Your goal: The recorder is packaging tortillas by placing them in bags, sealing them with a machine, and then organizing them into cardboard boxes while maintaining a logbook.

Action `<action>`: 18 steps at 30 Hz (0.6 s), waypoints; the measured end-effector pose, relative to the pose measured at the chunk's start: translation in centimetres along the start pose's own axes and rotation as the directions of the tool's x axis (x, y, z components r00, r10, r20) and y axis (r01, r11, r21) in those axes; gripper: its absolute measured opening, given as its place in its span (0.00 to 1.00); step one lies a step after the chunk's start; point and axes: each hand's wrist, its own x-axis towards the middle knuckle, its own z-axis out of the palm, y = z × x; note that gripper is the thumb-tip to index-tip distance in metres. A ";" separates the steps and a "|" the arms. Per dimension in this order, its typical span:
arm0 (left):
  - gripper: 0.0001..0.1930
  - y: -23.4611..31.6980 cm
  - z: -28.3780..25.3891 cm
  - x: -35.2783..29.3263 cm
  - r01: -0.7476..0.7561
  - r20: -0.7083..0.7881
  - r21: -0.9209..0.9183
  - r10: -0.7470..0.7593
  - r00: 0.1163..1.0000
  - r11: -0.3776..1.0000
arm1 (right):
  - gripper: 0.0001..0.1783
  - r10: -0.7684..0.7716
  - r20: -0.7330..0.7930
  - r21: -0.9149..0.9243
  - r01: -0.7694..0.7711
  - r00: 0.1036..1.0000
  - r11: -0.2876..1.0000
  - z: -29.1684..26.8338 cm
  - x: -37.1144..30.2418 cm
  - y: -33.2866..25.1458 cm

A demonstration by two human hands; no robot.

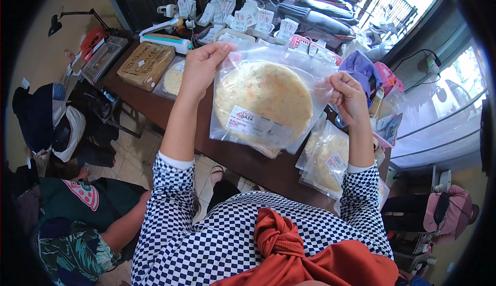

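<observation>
One co-worker in dark green [103, 203] far left. Next, brown box [144, 66] with handwriting, set on the table's [142, 100] left end, probably to keep the middle free. Just beside it, a bagged round [173, 81] lies flat; a long white-and-teal device [170, 42] sits behind. Left hand [204, 66] closed, thumb and fingers pinching the upper-left corner of a clear bag [305, 144]. Bag is raised above the table between both hands, one pale flat round [263, 92] inside; likely held by its edges to stretch the film and leave the contents unpressed. White label [243, 121] low left, turned toward the wearer, so seemingly easy to check. Right hand [349, 95] also closed, gripping the bag's upper-right edge. Below it, overlapping bagged rounds [328, 157], apparently laid flat so they don't bend. Purple cloth [357, 69] behind.
</observation>
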 end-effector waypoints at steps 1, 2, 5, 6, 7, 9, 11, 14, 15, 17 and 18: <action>0.12 -1.8 0.1 0.9 0.023 -0.006 0.039 -0.023 1.000 0.999 | 0.05 0.079 0.023 0.020 -0.079 0.997 0.997 -1.6 0.6 1.9; 0.12 -4.5 0.1 1.6 0.041 -0.016 0.043 -0.041 0.999 0.998 | 0.05 0.168 0.048 0.039 -0.170 0.985 0.985 -2.4 0.8 3.4; 0.24 -10.4 3.1 0.7 0.045 -0.092 0.806 0.051 0.994 0.590 | 0.06 0.331 -0.216 -0.056 -0.350 0.919 0.935 -4.8 1.0 10.5; 0.30 -11.3 5.7 -1.0 0.019 -0.050 0.952 0.096 0.994 0.307 | 0.06 0.429 -0.274 -0.035 -0.455 0.861 0.890 -7.2 1.1 13.6; 0.33 -14.0 6.8 -2.6 -0.160 0.141 0.943 0.083 0.986 0.292 | 0.06 0.448 -0.269 -0.029 -0.472 0.853 0.881 -8.3 1.3 16.1; 0.35 -17.9 8.8 -6.3 -0.376 0.387 0.886 0.013 0.922 0.271 | 0.06 0.522 -0.389 -0.201 -0.623 0.759 0.756 -10.1 1.3 19.7; 0.35 -19.5 10.0 -8.8 -0.407 0.434 0.873 -0.049 0.900 0.268 | 0.07 0.532 -0.429 -0.176 -0.645 0.730 0.744 -11.5 1.8 19.8; 0.35 -21.0 9.4 -9.5 -0.355 0.401 0.884 -0.102 0.911 0.305 | 0.09 0.509 -0.449 -0.205 -0.639 0.734 0.742 -11.0 3.0 19.3; 0.36 -20.6 9.6 -9.5 -0.323 0.373 0.899 -0.130 0.919 0.296 | 0.10 0.503 -0.407 -0.236 -0.619 0.763 0.749 -11.4 2.9 19.5; 0.39 -20.2 10.2 -8.6 -0.299 0.343 0.917 -0.139 0.929 0.265 | 0.10 0.501 -0.361 -0.261 -0.601 0.786 0.755 -12.4 3.1 19.7; 0.39 -20.3 10.3 -8.1 -0.294 0.338 0.920 -0.146 0.930 0.259 | 0.10 0.447 -0.377 -0.247 -0.553 0.811 0.795 -12.1 3.5 19.3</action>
